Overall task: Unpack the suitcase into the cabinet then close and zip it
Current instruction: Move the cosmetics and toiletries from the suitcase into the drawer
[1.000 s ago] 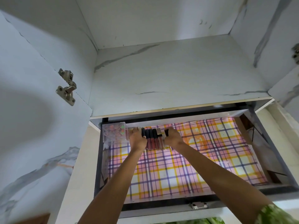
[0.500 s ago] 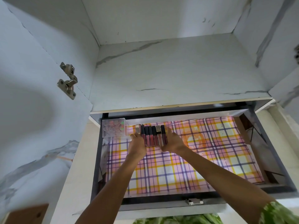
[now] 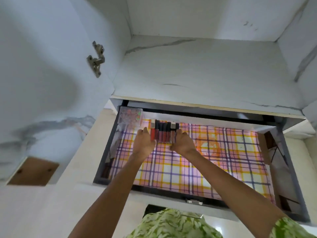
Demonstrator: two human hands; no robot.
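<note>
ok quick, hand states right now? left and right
Left hand: open, straight fingers pressed against the left side of the row of lip gloss tubes.
Right hand: open, fingers against the row's right side.

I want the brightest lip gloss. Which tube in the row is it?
The leftmost tube, beside the left hand. Its body is bright red with a pale cap; the tubes to its right are darker reds, browns or pale.

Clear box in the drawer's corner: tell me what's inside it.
The clear box holds small round pinkish items, one greenish; what they are is too blurred to tell, and lower layers are hidden.
</note>
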